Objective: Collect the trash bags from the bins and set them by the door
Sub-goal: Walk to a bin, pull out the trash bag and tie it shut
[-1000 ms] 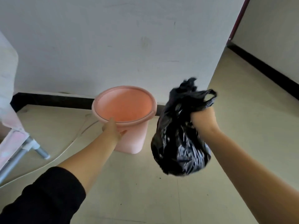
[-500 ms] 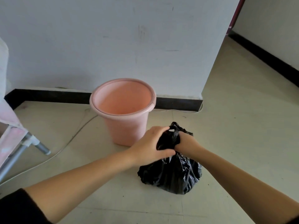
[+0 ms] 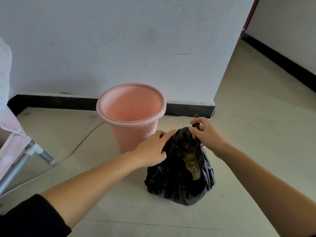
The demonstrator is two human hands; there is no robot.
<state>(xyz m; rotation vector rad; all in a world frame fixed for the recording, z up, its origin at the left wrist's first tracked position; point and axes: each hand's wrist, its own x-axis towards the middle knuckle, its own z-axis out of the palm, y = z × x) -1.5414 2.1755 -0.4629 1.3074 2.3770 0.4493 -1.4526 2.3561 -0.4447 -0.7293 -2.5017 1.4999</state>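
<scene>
Change: half a second ago we had both hands bunched together at the neck of the bag [image 3: 177, 175]; now they have drawn apart and the mouth gapes, showing yellowish trash inside. A second ago the bag hung in the air from our right hand – now it sits on the floor.
Left hand [image 3: 152, 149]: at frame centre, fingers curled over the bag's left rim, holding the plastic.
Right hand [image 3: 207, 134]: right of centre, thumb and fingers pinching a twisted handle of the bag at its top edge.
Bag: lower centre-right of the frame, resting on the floor [image 3: 256, 134], just beside the bin [image 3: 131, 113] – whether they touch we cannot tell.
Bin: pink, upright, at centre, with no liner, close to the black baseboard [image 3: 54, 101] of the white wall [image 3: 119, 40].
Edges: a metal frame leg [image 3: 46, 155] with pink cloth at the left edge; a white cable [image 3: 71, 151] runs along the floor from there past the bin.
Open room: bare floor stretches to the right of the wall's corner, toward the upper right of the frame, and below the bag.
</scene>
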